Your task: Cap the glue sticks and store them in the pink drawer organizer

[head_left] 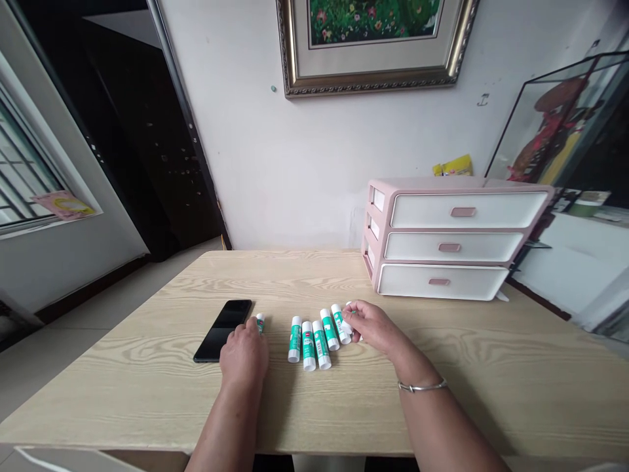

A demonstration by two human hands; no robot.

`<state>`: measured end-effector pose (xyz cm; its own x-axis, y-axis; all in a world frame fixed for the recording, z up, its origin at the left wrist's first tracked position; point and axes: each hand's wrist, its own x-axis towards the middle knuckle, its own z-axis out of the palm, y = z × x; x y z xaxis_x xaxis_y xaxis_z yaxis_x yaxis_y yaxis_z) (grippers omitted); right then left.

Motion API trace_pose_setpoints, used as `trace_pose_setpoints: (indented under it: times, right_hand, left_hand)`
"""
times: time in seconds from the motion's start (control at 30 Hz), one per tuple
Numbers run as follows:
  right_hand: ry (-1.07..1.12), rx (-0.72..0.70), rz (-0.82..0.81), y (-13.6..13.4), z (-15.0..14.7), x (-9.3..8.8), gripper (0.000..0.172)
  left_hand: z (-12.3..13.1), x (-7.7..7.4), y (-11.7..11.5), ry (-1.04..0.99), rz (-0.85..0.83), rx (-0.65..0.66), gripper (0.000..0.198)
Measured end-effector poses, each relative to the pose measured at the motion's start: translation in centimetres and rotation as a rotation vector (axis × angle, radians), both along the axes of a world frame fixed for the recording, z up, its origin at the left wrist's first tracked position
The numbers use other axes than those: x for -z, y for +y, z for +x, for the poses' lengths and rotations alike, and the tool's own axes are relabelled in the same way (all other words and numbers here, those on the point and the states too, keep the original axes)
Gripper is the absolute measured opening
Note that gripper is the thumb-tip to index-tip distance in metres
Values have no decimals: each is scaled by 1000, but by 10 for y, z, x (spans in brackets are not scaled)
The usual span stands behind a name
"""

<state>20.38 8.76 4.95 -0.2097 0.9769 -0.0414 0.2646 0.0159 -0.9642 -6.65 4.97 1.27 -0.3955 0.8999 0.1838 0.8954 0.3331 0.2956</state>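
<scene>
Glue sticks (308,345) with green labels lie side by side on the table (491,387), out in front of the pink-and-white drawer unit (449,239), in the head view. We count five lying free of the hands. Nearest the unit, our right hand (373,328) curls around a sixth stick (346,320), partly hiding it. Farther from the unit, our left hand (244,357) closes on a seventh stick (260,322), beside a black smartphone (222,331). All three drawers are shut, and every stick we can see is out on the table.
</scene>
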Motion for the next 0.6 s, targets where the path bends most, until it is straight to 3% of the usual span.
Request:
trace_pose_setpoints:
  times: [0.1, 0.17, 0.3, 0.43, 0.6]
  right_hand:
    - [119, -8, -25, -1, -5, 1, 35]
    - [191, -10, -22, -1, -9, 3, 42]
    - [325, -14, 33, 1, -16, 9, 49]
    - [432, -4, 99, 3, -21, 14, 52]
    - [469, -20, 159, -2, -23, 10, 49]
  left_hand:
    - [1, 1, 3, -84, 60, 5, 40]
    - [2, 1, 2, -245, 153, 47, 40]
    - [11, -2, -6, -994, 351, 301, 50]
    - [26, -8, -15, -1483, 194, 571, 58]
    - [41, -14, -21, -1629, 2, 709, 49]
